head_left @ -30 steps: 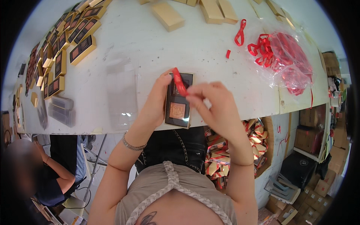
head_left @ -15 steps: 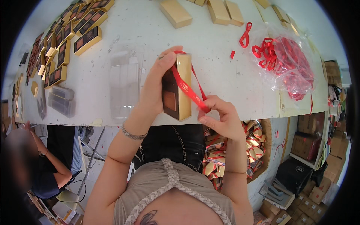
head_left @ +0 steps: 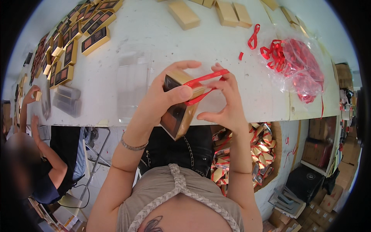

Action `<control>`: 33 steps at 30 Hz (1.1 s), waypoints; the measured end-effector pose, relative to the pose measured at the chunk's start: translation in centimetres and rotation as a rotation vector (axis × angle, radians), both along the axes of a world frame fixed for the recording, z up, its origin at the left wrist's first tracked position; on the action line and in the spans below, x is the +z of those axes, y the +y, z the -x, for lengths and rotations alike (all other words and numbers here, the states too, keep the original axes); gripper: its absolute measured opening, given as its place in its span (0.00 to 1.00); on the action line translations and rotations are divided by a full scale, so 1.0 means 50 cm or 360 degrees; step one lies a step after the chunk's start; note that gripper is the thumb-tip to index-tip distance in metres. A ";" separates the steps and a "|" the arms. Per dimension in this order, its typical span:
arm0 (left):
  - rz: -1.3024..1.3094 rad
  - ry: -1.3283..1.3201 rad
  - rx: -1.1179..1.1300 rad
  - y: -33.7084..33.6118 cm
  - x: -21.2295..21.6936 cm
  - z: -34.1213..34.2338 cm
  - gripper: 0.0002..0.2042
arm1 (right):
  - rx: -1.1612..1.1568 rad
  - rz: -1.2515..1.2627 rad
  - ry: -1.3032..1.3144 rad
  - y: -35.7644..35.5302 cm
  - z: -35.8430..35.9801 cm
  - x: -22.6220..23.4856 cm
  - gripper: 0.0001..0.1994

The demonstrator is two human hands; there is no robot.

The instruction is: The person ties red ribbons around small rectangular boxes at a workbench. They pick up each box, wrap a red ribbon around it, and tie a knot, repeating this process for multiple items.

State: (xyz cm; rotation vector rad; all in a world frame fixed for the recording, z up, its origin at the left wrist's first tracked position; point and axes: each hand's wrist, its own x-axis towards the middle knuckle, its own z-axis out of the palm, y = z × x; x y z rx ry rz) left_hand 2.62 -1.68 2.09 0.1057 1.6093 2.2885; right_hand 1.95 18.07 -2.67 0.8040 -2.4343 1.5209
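My left hand (head_left: 151,96) is wrapped round a gold box (head_left: 188,112) with a dark front and a brownish panel, tilted above the table's near edge. Its thumb presses on the front, close to a red ribbon (head_left: 205,78) looped round the box. To the right, my right hand (head_left: 232,102) holds the ribbon stretched out from the box on its raised fingers, while its thumb stands apart below. A clear plastic tray (head_left: 133,89) lies on the table just left of my left hand.
Gold boxes with dark fronts (head_left: 94,40) crowd the far left. Red ribbons in a clear bag (head_left: 301,63) lie at right. Plain gold boxes (head_left: 184,14) sit at the far side. Below the table stands a carton of ribboned boxes (head_left: 264,154). A co-worker (head_left: 50,166) sits at left.
The box has tilted and come slightly nearer me. My right hand has moved up, from pinching the ribbon low to stretching it on raised fingers. The co-worker's hand now holds a small box.
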 end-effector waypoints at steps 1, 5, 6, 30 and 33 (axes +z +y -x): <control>0.0062 0.0063 0.0010 -0.002 0.004 0.002 0.38 | -0.0075 -0.0074 0.0093 0.003 -0.009 0.000 0.30; -0.0086 0.0074 0.0171 0.001 0.009 -0.003 0.34 | 0.0009 -0.0021 0.0027 -0.007 -0.032 -0.004 0.34; -0.0231 0.0022 0.0220 0.004 0.009 -0.005 0.31 | 0.0194 0.0133 -0.0244 -0.015 -0.040 -0.021 0.36; -0.0649 -0.0070 0.0292 -0.006 0.008 0.016 0.20 | 0.0546 0.1833 -0.1069 -0.076 -0.101 -0.074 0.09; -0.0644 -0.0149 0.0386 0.007 0.008 0.024 0.18 | 0.0255 0.1562 -0.0601 -0.102 -0.085 -0.068 0.10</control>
